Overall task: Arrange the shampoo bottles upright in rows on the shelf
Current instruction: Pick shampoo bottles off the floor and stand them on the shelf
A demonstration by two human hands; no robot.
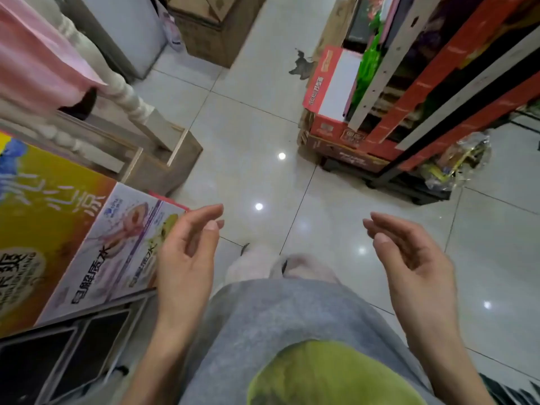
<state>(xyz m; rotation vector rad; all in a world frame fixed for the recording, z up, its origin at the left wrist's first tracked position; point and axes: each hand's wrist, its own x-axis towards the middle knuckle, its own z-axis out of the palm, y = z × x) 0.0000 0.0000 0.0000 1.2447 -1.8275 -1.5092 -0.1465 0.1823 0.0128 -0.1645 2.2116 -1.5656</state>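
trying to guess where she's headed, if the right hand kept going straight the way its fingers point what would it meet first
The right hand holds nothing, its fingers pointing up and left in the picture over bare floor tiles. The way looks free; the cardboard box lies far beyond, though depth is unclear.

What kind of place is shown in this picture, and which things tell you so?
Probably a small shop or its stockroom. A red and white metal shelf rack holds goods, printed drink cartons are stacked at the left, and a brown cardboard box sits on the glossy tiled floor.
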